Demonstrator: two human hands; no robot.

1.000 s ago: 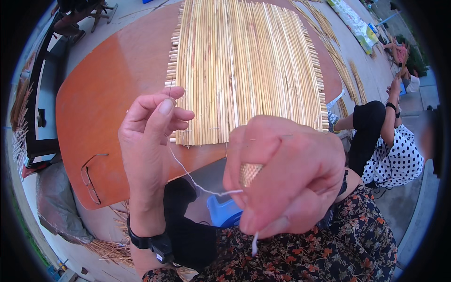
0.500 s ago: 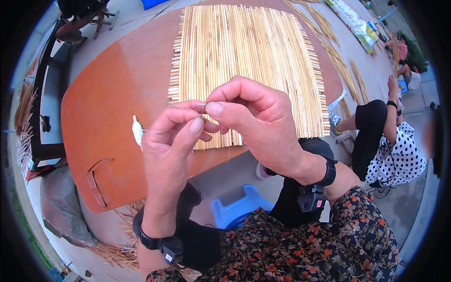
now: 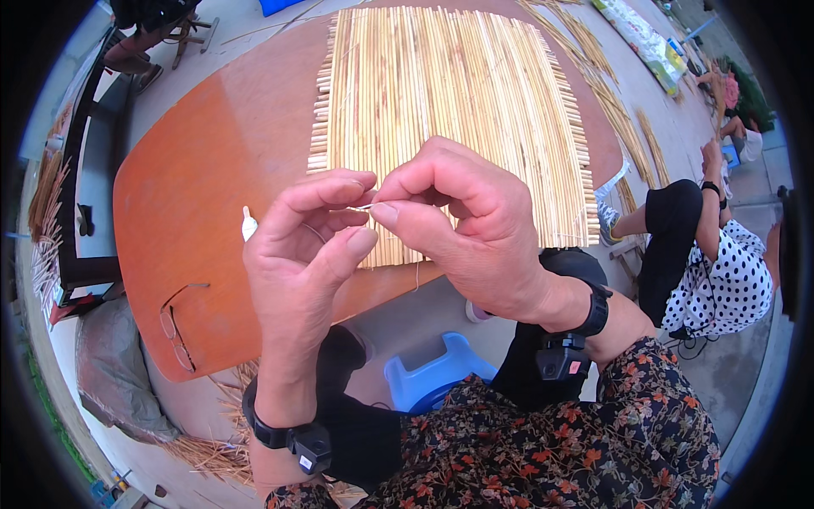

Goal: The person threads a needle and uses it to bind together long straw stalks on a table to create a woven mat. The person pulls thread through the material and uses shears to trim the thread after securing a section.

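Over the reed mat (image 3: 458, 76), my right hand (image 3: 471, 233) pinches a fine white thread (image 3: 358, 207) between thumb and index finger; whether a needle is there is too small to tell. My left hand (image 3: 305, 246) faces it, fingers curled loosely round the thread, thumb lower and apart from the index finger. The mat of pale parallel stalks lies on an orange-brown board (image 3: 178, 220). A small white wound bundle (image 3: 248, 222) lies left of my left hand, and folded-open glasses (image 3: 178, 331) rest near the board's lower left edge.
Below the board stands a blue plastic stool (image 3: 437, 360). A person in polka dots (image 3: 712, 284) sits at right, others farther back (image 3: 725, 93) and at upper left (image 3: 136, 47). Loose stalks (image 3: 619, 119) lie on the floor; a grey covered bundle (image 3: 119, 365) is at left.
My right hand has moved up and away from the camera to meet my left at the thread. Since half a second ago, my left thumb has dropped away from the right fingertips.
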